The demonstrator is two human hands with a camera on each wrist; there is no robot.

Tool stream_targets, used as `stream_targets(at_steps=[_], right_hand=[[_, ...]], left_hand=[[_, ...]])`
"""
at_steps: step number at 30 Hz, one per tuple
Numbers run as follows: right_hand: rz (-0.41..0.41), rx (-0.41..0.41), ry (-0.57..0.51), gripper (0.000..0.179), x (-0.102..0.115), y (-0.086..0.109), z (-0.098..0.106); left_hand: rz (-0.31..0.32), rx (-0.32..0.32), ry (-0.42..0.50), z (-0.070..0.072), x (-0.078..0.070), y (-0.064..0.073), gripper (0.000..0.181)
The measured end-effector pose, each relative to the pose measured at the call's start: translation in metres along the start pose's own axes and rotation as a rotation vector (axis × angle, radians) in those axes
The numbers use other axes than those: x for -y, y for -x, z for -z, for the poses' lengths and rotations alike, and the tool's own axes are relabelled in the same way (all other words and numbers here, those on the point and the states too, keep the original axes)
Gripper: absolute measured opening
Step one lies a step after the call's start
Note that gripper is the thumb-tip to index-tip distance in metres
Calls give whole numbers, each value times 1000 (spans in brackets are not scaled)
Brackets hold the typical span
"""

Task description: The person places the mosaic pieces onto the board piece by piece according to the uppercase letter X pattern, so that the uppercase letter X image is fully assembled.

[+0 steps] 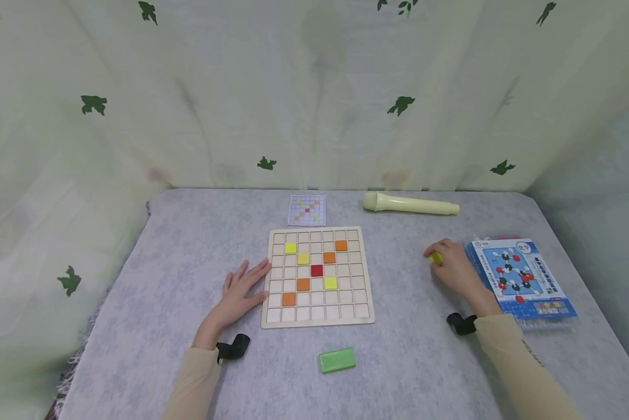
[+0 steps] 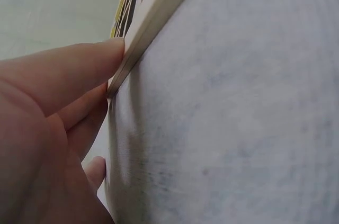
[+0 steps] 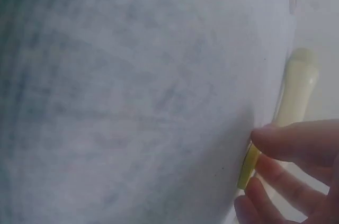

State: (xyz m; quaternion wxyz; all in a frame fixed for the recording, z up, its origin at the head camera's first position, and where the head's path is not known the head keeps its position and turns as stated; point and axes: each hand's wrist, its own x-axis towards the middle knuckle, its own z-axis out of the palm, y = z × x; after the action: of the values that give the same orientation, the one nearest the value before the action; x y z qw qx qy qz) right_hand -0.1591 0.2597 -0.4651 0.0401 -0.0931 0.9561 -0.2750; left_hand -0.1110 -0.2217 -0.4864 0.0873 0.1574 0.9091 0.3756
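Note:
A wooden grid board (image 1: 347, 317) lies flat on the table, with several yellow, orange and red square tiles in its cells; the red tile (image 1: 316, 270) is near the middle. My left hand (image 1: 239, 294) lies at the board's left edge, fingers spread and relaxed; in the left wrist view the thumb touches the board's side (image 2: 140, 36). Well to the right of the board, my right hand (image 1: 456, 268) pinches a yellow tile (image 3: 248, 167) between thumb and fingers, low over the table. A pattern card (image 1: 306, 210) with a coloured X sits just behind the board.
A pale yellow microphone-shaped object (image 1: 416, 205) lies at the back. Beside my right hand is a blue and white box (image 1: 524, 277) with molecule pictures. A green block (image 1: 337, 360) lies in front of the board. A leaf-patterned curtain (image 1: 293, 116) hangs behind the table.

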Motion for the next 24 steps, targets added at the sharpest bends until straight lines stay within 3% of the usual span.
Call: stream_targets(at_steps=[5,12,17,24], right_hand=[[0,-9,-14,21,4,-1,-3],[159,1,-49,21,43,-2,-25],[317,82,-106,23,83,1,-46],[438,220,-45,26,123,4,-70]], left_hand=[[-2,1,0,1,0,1,62],[-18,-6,-5,0,2,1,62],[-20,-9,-1,1,3,1,62],[-17,-17,-14,1,3,2,62]])
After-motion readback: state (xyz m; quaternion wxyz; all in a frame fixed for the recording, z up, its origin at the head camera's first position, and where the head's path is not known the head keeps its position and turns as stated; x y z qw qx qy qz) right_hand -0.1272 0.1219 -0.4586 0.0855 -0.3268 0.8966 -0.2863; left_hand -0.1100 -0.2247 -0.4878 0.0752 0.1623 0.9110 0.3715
